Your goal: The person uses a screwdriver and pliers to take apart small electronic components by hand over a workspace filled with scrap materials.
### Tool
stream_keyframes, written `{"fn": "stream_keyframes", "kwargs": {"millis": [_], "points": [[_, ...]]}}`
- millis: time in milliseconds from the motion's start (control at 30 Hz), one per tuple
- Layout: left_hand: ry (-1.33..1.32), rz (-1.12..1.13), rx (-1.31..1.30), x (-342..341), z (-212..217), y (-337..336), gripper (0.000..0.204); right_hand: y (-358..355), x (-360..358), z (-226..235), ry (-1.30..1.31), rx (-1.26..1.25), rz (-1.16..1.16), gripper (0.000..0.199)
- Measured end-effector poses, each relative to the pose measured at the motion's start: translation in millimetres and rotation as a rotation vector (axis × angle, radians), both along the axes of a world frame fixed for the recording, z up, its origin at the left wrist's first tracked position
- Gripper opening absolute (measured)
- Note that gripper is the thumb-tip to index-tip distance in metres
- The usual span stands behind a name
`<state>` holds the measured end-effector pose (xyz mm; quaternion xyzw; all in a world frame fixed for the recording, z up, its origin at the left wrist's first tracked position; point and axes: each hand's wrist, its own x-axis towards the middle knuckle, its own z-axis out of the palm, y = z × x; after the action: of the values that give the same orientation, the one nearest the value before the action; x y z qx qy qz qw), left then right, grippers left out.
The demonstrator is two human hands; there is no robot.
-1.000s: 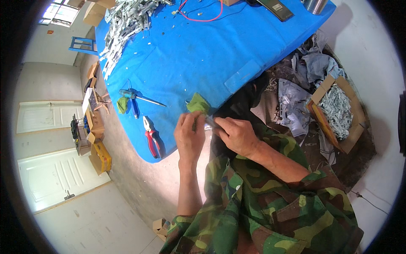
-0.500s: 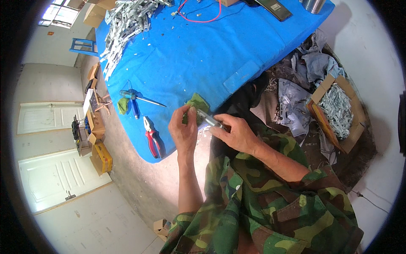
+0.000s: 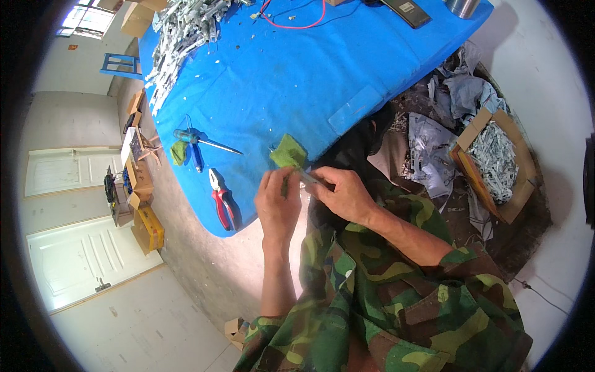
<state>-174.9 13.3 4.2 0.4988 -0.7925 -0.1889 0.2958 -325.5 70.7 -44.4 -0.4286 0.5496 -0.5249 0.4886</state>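
A slim grey-white metal-looking piece [image 3: 308,178] is held just off the near edge of the table. My right hand [image 3: 344,193] pinches one end of it between thumb and fingers. At its other end are the bent, closed fingers of my left hand [image 3: 277,201], which partly hide it. A green cloth [image 3: 289,150] lies right beyond my left fingertips at the table edge; whether they touch it I cannot tell. To the left on the table are red-handled pliers [image 3: 221,204], a long-shafted screwdriver [image 3: 214,144] and a blue-handled tool [image 3: 198,159].
A blue-covered table [image 3: 273,80] bears a heap of grey-white slim parts [image 3: 186,40], a red wire [image 3: 291,29], a phone [image 3: 407,12] and a metal cup [image 3: 462,6]. At right a cardboard box [image 3: 524,192] holds similar parts. A second green cloth [image 3: 178,152] lies by the screwdriver.
My left hand has shifted slightly right and nearer to me, closer to my right hand. More of the green cloth shows. The piece now shows less between my hands.
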Motion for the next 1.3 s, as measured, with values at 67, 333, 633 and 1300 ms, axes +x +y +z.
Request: {"fn": "stream_keyframes", "kwargs": {"millis": [67, 333, 633, 1300], "points": [[-0.034, 0.069, -0.019, -2.3, -0.4, -8.3, 0.009, 0.2, -2.4, 2.1, 0.012, 0.013, 0.015, 0.025], [0.053, 0.187, 0.009, 4.3, -13.4, -33.2, 0.012, -0.2, -3.3, -1.4, -0.029, 0.074, 0.039, 0.029], [0.081, 0.025, -0.007, 5.7, 3.6, -4.7, 0.012, 0.1, -2.5, -2.7, -0.038, 0.035, -0.010, 0.028], [0.134, 0.122, 0.021, 1.8, -7.1, -23.7, 0.014, 10.0, -5.8, 4.5, 0.045, 0.008, 0.004, 0.028]]}}
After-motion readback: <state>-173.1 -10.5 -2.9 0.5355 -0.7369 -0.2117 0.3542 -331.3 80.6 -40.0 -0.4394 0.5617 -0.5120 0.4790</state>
